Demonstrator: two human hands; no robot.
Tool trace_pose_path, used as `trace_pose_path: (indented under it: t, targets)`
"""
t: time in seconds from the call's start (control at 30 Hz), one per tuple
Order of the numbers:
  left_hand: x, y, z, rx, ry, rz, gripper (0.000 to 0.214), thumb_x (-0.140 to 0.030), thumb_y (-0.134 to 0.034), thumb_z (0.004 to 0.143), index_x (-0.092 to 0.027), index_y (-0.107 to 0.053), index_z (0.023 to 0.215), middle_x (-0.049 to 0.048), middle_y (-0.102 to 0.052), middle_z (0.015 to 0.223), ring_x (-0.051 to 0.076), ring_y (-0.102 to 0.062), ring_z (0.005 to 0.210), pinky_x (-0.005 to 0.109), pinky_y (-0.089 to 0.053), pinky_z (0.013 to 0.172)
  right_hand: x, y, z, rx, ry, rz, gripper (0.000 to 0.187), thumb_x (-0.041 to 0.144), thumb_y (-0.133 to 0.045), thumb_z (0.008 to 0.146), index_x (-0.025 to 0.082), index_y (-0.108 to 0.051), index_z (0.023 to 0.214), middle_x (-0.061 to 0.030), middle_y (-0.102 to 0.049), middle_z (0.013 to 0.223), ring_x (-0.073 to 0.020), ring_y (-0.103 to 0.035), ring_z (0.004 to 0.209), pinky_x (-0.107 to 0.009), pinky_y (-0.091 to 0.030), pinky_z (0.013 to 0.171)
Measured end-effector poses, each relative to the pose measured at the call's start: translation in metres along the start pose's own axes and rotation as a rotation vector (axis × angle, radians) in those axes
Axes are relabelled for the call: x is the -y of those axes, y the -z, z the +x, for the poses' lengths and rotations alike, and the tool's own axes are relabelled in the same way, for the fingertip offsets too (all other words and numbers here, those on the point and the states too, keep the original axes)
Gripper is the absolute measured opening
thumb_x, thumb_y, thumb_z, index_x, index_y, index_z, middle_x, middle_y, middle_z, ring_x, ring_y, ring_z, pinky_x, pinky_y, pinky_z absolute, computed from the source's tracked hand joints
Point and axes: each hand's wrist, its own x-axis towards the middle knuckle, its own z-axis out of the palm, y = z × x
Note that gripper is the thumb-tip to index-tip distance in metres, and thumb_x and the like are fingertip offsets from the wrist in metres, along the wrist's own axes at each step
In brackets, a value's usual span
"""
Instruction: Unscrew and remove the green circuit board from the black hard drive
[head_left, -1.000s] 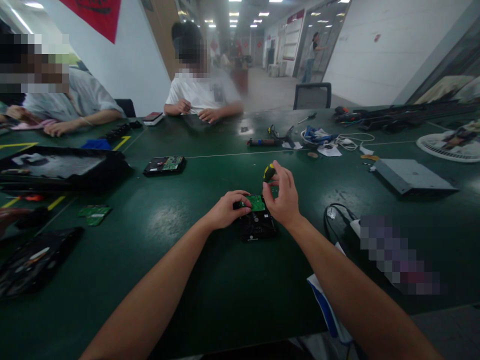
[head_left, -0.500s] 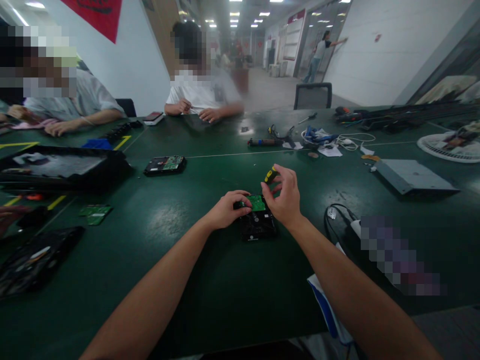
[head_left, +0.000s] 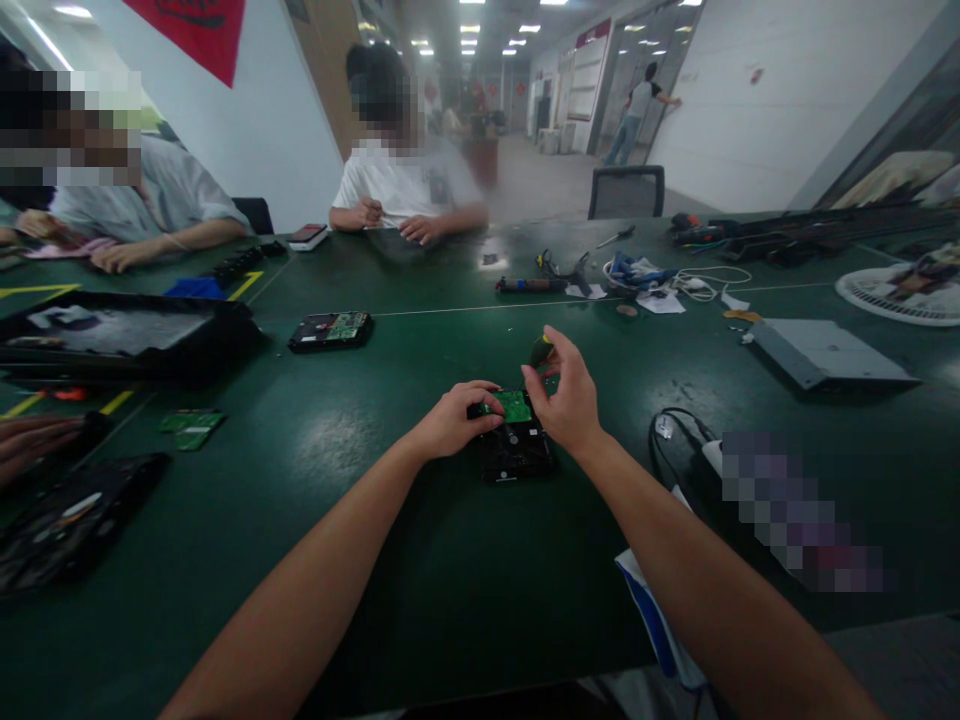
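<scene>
A black hard drive [head_left: 517,455] with a green circuit board [head_left: 513,405] on its upper face lies flat on the table before me. My left hand [head_left: 459,420] grips its left side, fingers and thumb closed over the edge near the board. Above the drive's far right corner, my right hand [head_left: 564,385] pinches a screwdriver [head_left: 540,350] by its dark handle with yellow marks. The screwdriver's shaft and tip are too small or hidden to make out.
Another hard drive [head_left: 330,331] and a loose green board [head_left: 193,428] lie to the left, near a large black casing [head_left: 127,335]. A grey metal box [head_left: 832,353] and a cable [head_left: 660,455] are on the right. A person in white [head_left: 405,195] sits opposite.
The screwdriver's handle has turned in my right fingers, so less of its yellow shows. My left hand and the hard drive stay put. At far left, another person's hand has moved further in.
</scene>
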Motion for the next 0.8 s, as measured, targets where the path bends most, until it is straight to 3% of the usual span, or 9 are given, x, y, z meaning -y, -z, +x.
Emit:
trace_pose_path:
  t: [0.1, 0.2, 0.4, 0.5, 0.6, 0.8]
  targets:
    - [0.000, 0.000, 0.000, -0.004, 0.008, 0.004, 0.014, -0.027, -0.072, 0.089, -0.026, -0.075, 0.103, 0.0065, -0.062, 0.139, 0.027, -0.057, 0.131, 0.053, -0.039, 0.116, 0.002, 0.002, 0.001, 0.020, 0.013, -0.016, 0.067, 0.030, -0.061, 0.097, 0.035, -0.031, 0.157, -0.0114, -0.056, 0.143, -0.0272, -0.067, 0.100, -0.048, -0.064, 0.079]
    - [0.000, 0.000, -0.001, -0.003, 0.004, -0.008, 0.014, -0.027, -0.072, 0.090, -0.025, -0.075, 0.103, 0.0067, -0.062, 0.138, 0.027, -0.056, 0.131, 0.052, -0.039, 0.116, 0.005, 0.004, 0.003, 0.048, 0.023, -0.005, 0.063, 0.030, -0.055, 0.100, 0.034, -0.031, 0.158, -0.0106, -0.056, 0.145, -0.0286, -0.064, 0.112, -0.050, -0.061, 0.089]
    - [-0.001, 0.000, -0.001, 0.003, 0.006, -0.005, 0.014, -0.027, -0.071, 0.090, -0.026, -0.074, 0.103, 0.0068, -0.062, 0.138, 0.027, -0.056, 0.131, 0.053, -0.038, 0.116, 0.007, 0.010, 0.009, 0.014, 0.028, 0.029, 0.043, 0.028, -0.045, 0.105, 0.032, -0.047, 0.148, -0.0078, -0.064, 0.137, -0.0266, -0.063, 0.122, -0.051, -0.053, 0.104]
    - [0.000, 0.000, 0.000, 0.010, 0.019, -0.001, 0.014, -0.028, -0.072, 0.090, -0.026, -0.074, 0.103, 0.0069, -0.062, 0.139, 0.028, -0.056, 0.131, 0.055, -0.038, 0.116, 0.008, 0.012, 0.011, -0.004, -0.096, 0.128, 0.035, 0.033, -0.046, 0.106, 0.033, -0.052, 0.140, -0.0070, -0.066, 0.132, -0.0218, -0.070, 0.098, -0.044, -0.059, 0.090]
    - [0.002, 0.000, 0.000, 0.013, 0.027, -0.003, 0.015, -0.028, -0.072, 0.089, -0.026, -0.074, 0.104, 0.0069, -0.061, 0.139, 0.028, -0.056, 0.131, 0.056, -0.038, 0.115, 0.011, 0.013, 0.012, 0.007, -0.224, 0.280, 0.031, 0.037, -0.049, 0.105, 0.034, -0.050, 0.136, -0.0051, -0.067, 0.127, -0.0127, -0.066, 0.068, -0.034, -0.059, 0.067]
    - [0.002, -0.001, 0.000, 0.000, 0.021, -0.009, 0.014, -0.028, -0.072, 0.089, -0.026, -0.075, 0.103, 0.0073, -0.062, 0.139, 0.028, -0.056, 0.131, 0.055, -0.038, 0.115, 0.017, 0.012, 0.016, 0.070, -0.380, 0.527, 0.038, 0.044, -0.061, 0.099, 0.034, -0.053, 0.135, -0.0045, -0.062, 0.121, -0.0072, -0.062, 0.061, -0.024, -0.051, 0.050]
